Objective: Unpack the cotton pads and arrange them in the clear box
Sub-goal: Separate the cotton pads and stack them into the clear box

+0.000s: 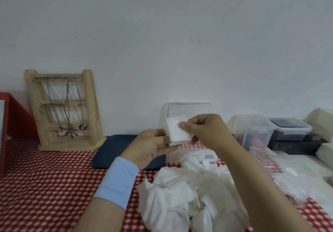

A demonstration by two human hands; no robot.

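Note:
A small stack of white square cotton pads (175, 131) is held up in the air in front of the clear box (187, 109), whose lid stands open against the wall. My left hand (149, 147) supports the stack from below and the left with its fingers around it. My right hand (203, 129) pinches the stack's right side with thumb and fingers. A loose heap of white cotton pads (183, 195) lies on the red patterned tablecloth (45, 186) below my hands.
A dark blue tray (111, 150) lies under my left wrist. A wooden jewellery stand (64, 111) with necklaces stands at the left, beside a red frame (14, 116). Clear lidded containers (255, 130) and crumpled plastic wrapping (288, 174) sit at the right.

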